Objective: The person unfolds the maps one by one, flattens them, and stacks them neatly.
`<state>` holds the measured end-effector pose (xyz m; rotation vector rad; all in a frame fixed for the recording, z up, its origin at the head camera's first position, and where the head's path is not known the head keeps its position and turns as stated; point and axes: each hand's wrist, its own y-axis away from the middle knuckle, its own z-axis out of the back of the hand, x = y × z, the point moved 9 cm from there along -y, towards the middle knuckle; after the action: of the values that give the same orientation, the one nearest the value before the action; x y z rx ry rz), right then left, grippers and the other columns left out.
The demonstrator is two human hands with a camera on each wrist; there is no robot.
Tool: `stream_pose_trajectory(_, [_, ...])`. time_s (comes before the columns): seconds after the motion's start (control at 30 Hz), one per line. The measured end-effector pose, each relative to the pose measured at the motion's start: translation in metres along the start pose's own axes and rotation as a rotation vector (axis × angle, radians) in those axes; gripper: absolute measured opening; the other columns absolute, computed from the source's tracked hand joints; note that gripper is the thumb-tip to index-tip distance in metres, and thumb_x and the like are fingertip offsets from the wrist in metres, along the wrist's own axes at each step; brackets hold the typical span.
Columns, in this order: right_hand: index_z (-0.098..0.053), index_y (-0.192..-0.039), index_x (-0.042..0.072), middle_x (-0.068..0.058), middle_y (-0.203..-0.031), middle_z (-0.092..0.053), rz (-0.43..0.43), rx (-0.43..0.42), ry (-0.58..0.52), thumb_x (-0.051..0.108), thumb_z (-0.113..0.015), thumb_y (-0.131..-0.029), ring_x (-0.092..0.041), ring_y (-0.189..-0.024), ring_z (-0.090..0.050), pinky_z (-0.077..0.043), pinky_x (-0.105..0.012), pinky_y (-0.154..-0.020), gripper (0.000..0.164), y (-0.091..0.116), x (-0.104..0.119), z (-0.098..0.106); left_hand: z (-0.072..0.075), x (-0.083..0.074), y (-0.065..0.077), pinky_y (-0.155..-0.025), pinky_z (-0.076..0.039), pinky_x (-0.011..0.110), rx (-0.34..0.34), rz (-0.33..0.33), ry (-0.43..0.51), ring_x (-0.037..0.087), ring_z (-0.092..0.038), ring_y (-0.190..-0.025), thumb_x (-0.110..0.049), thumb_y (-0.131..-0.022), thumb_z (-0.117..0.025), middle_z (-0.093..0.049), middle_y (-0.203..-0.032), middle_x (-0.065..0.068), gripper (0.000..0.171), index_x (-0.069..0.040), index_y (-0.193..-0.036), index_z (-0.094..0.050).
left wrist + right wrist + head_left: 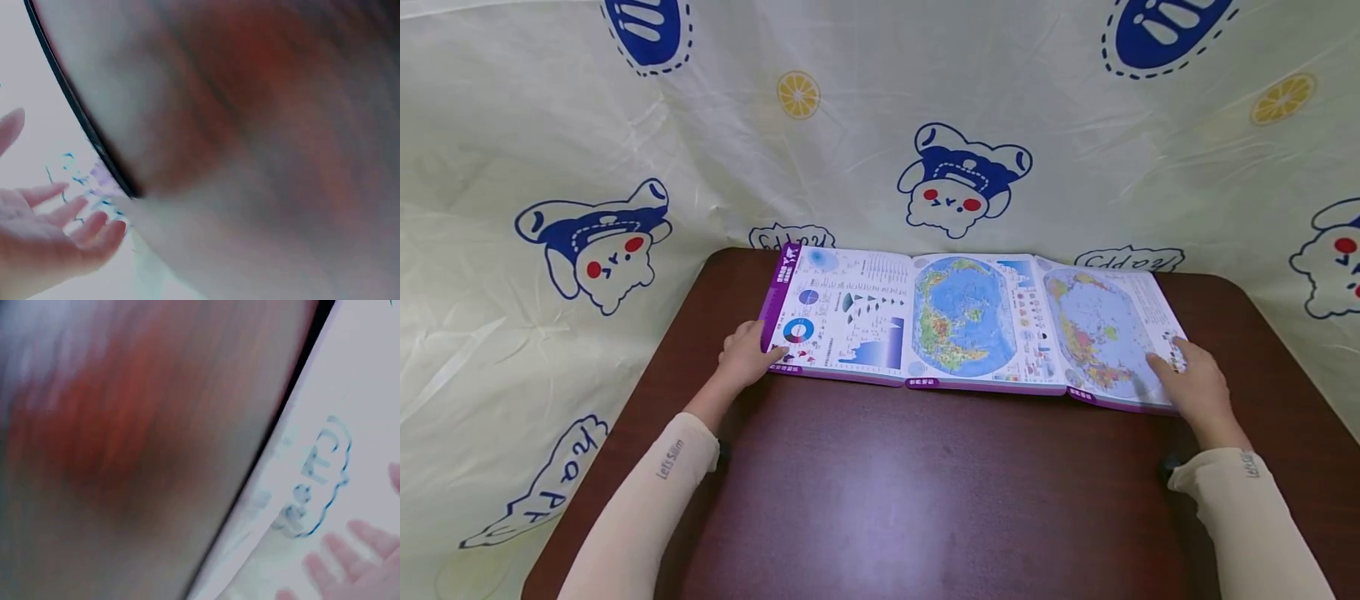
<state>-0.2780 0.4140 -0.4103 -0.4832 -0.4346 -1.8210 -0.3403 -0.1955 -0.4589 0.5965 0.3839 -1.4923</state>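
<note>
A fold-out world map (pixel 970 317) lies spread across the far part of the table, its several panels printed with maps and charts and edged in purple. At its near left corner is my left hand (pixel 745 354), thumb over the printed side and the other fingers at the outer edge. My right hand (pixel 1198 387) grips the right edge near the front corner, thumb on the panel. In the left wrist view, the left hand's fingers (pixel 94 234) are loosely bent; the right wrist view shows part of the right hand (pixel 356 569) at its lower right corner.
The dark brown wooden table (pixel 880 483) has rounded far corners. Behind it hangs a pale curtain (pixel 850 167) printed with cartoon figures, lettering and orange slices. Cream sleeves cover both forearms. Blurred tabletop fills much of both wrist views.
</note>
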Motion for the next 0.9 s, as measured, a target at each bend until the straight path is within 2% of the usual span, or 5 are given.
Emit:
stream_pose_trajectory(0.17, [-0.020, -0.139, -0.004, -0.035, -0.136, -0.021, 0.361, 0.105, 0.048, 0.037, -0.054, -0.089, -0.052, -0.123, -0.017, -0.015, -0.063, -0.096, 0.073, 0.017, 0.062, -0.028, -0.025, -0.041, 0.010, -0.099, -0.020, 0.058, 0.108, -0.304, -0.242, 0.041, -0.020, -0.128, -0.034, -0.081, -0.065, -0.023, -0.143, 0.019, 0.074, -0.001, -0.138, -0.031])
stream_pose_trajectory(0.3, [-0.023, -0.140, -0.001, -0.030, -0.138, -0.024, 0.518, 0.230, 0.113, 0.037, -0.068, -0.078, -0.049, -0.124, -0.021, -0.018, -0.061, -0.096, 0.085, 0.037, 0.095, -0.056, -0.039, -0.060, 0.022, -0.101, -0.020, 0.054, 0.173, -0.450, -0.359, 0.040, -0.021, -0.129, -0.035, -0.081, -0.065, -0.027, -0.143, 0.017, 0.072, -0.005, -0.138, -0.033])
stream_pose_trajectory(0.4, [-0.028, -0.138, -0.003, -0.029, -0.138, -0.026, 0.572, 0.285, 0.191, 0.035, -0.071, -0.076, -0.046, -0.124, -0.023, -0.021, -0.059, -0.096, 0.084, 0.046, 0.105, -0.074, -0.045, -0.064, 0.026, -0.101, -0.021, 0.054, 0.201, -0.463, -0.421, 0.041, -0.022, -0.128, -0.034, -0.085, -0.061, -0.028, -0.142, 0.018, 0.066, -0.005, -0.137, -0.034])
stream_pose_trajectory(0.6, [-0.037, -0.131, -0.009, -0.030, -0.132, -0.035, 0.652, 0.267, 0.311, 0.012, -0.066, -0.081, -0.044, -0.121, -0.031, -0.028, -0.055, -0.094, 0.061, 0.051, 0.113, -0.085, -0.048, -0.061, 0.028, -0.101, -0.021, 0.053, 0.234, -0.416, -0.441, 0.043, -0.026, -0.125, -0.029, -0.091, -0.053, -0.029, -0.141, 0.020, 0.056, -0.005, -0.138, -0.034])
stream_pose_trajectory(0.9, [-0.039, -0.130, -0.009, -0.031, -0.131, -0.035, 0.660, 0.296, 0.350, 0.003, -0.061, -0.083, -0.045, -0.119, -0.033, -0.030, -0.055, -0.094, 0.053, 0.045, 0.113, -0.092, -0.048, -0.060, 0.022, -0.100, -0.025, 0.053, 0.203, -0.401, -0.445, 0.042, -0.028, -0.124, -0.025, -0.094, -0.047, -0.030, -0.140, 0.019, 0.049, -0.005, -0.137, -0.036])
